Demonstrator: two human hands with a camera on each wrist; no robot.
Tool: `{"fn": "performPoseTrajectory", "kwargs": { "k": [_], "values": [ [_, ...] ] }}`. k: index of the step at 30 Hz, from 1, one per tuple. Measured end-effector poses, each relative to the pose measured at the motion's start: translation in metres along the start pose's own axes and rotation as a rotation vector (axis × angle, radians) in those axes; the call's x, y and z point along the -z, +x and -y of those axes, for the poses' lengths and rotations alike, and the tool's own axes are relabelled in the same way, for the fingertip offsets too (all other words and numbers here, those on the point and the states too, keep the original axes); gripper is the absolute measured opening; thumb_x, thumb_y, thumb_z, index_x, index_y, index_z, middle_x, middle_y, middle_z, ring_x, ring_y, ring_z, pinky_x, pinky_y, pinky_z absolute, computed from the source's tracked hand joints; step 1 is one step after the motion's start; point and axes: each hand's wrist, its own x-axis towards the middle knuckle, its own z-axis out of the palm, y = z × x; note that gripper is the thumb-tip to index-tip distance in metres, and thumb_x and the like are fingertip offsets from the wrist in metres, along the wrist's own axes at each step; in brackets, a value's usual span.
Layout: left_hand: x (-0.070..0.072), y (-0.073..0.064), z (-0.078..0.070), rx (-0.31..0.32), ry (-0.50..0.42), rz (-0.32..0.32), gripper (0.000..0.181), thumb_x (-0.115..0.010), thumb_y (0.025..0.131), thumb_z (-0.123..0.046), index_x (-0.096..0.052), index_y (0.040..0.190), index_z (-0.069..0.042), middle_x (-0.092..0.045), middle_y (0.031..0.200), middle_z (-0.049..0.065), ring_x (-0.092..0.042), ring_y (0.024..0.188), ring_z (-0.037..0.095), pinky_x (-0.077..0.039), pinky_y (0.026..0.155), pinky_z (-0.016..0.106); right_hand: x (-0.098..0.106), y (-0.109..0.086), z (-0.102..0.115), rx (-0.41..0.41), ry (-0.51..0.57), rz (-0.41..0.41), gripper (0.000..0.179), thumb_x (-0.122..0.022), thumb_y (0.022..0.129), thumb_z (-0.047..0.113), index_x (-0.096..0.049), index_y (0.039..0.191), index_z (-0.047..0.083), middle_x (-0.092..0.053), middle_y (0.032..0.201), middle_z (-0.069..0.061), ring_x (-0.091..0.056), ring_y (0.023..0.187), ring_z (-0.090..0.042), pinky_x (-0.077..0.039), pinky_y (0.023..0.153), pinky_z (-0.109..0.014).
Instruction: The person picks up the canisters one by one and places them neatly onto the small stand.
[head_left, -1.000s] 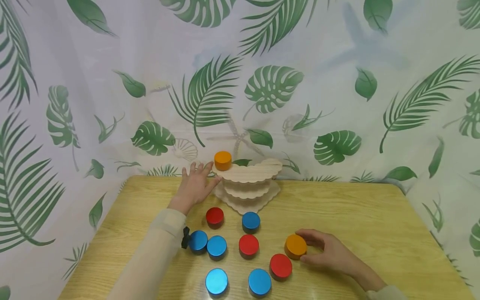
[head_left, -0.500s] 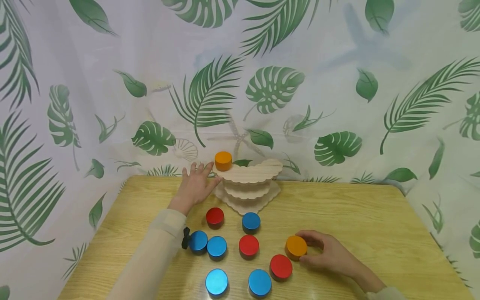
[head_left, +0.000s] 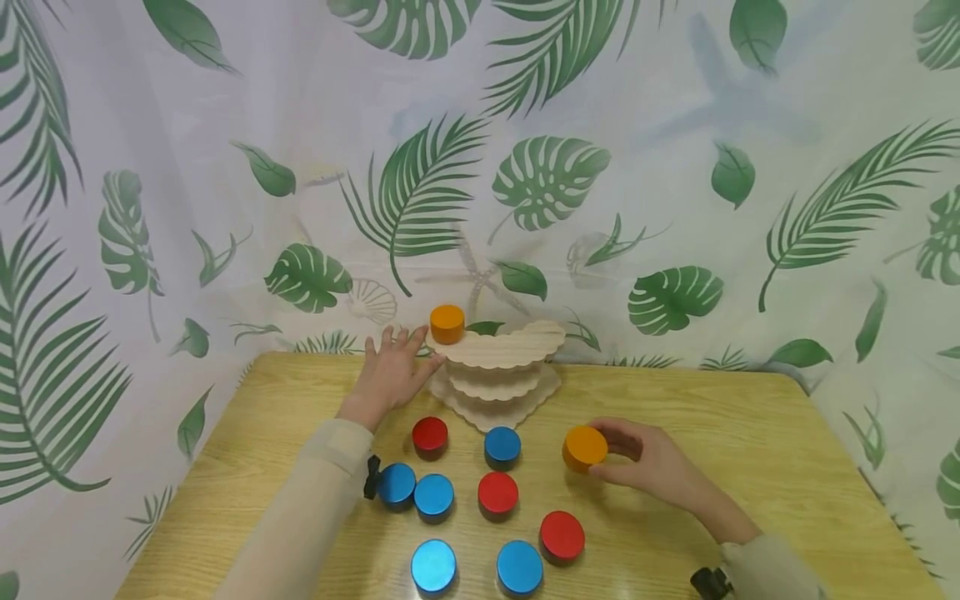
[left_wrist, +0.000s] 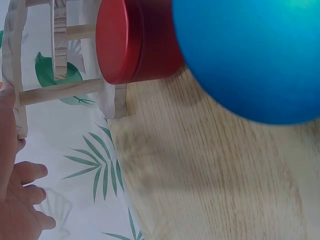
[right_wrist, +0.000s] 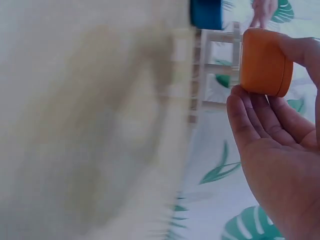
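Observation:
My right hand (head_left: 651,461) pinches an orange round tin (head_left: 584,448) between thumb and fingers, raised over the table right of the wooden stand. In the right wrist view the same tin (right_wrist: 264,62) shows side-on, with a lid seam. My left hand (head_left: 392,372) has its fingers spread at the left side of the pale, scalloped, tiered stand (head_left: 495,348), thumb against its top tier. A second orange tin (head_left: 447,323) sits on that tier's left end, near the left fingertips. The left wrist view shows the stand's wooden posts (left_wrist: 60,92) beside the thumb.
In front of the stand, several blue and red tins stand on the wooden table (head_left: 697,417), among them a red tin (head_left: 430,437), a blue tin (head_left: 502,447) and a red tin (head_left: 562,536). A leaf-patterned cloth (head_left: 570,242) hangs behind the table.
My right hand has lifted the orange tin off the table and carried it away from me, slightly left, towards the stand. The left hand stays in place.

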Motion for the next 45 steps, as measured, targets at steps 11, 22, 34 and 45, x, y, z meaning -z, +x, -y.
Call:
{"fn": "performPoseTrajectory", "kwargs": {
  "k": [11, 22, 34, 45],
  "values": [
    [0.000, -0.003, 0.001, 0.013, -0.015, 0.026, 0.078, -0.037, 0.109, -0.064, -0.028, 0.169, -0.015, -0.035, 0.168, 0.025, -0.020, 0.160, 0.051, -0.012, 0.125, 0.076, -0.002, 0.051, 0.035, 0.070, -0.114, -0.054, 0.055, -0.084, 0.091, 0.021, -0.064, 0.140, 0.007, -0.071, 0.132, -0.010, -0.071, 0.116, -0.024, -0.057, 0.102, -0.029],
    [0.002, -0.004, 0.002, 0.006, -0.028, 0.007, 0.078, -0.039, 0.109, -0.063, -0.029, 0.168, -0.014, -0.036, 0.167, 0.026, -0.021, 0.159, 0.052, -0.013, 0.124, 0.077, -0.007, 0.101, 0.061, 0.112, -0.110, -0.104, 0.051, -0.084, 0.092, 0.020, -0.065, 0.138, 0.010, -0.071, 0.131, -0.010, -0.071, 0.116, -0.028, -0.057, 0.104, -0.050],
    [0.003, -0.002, 0.000, -0.001, -0.033, 0.002, 0.079, -0.039, 0.108, -0.064, -0.029, 0.168, -0.014, -0.036, 0.168, 0.025, -0.020, 0.159, 0.051, -0.012, 0.124, 0.077, -0.017, 0.143, 0.076, 0.045, -0.065, -0.127, 0.051, -0.084, 0.092, 0.026, -0.066, 0.137, 0.010, -0.071, 0.132, -0.010, -0.072, 0.114, -0.029, -0.061, 0.098, -0.039],
    [0.002, 0.000, 0.001, -0.010, -0.004, 0.006, 0.079, -0.037, 0.108, -0.066, -0.030, 0.168, -0.015, -0.037, 0.168, 0.024, -0.022, 0.160, 0.050, -0.013, 0.125, 0.076, -0.031, 0.166, 0.075, 0.017, -0.099, -0.149, 0.048, -0.084, 0.091, 0.026, -0.068, 0.133, 0.011, -0.073, 0.125, -0.010, -0.070, 0.108, -0.028, -0.060, 0.096, -0.041]
  ]
}}
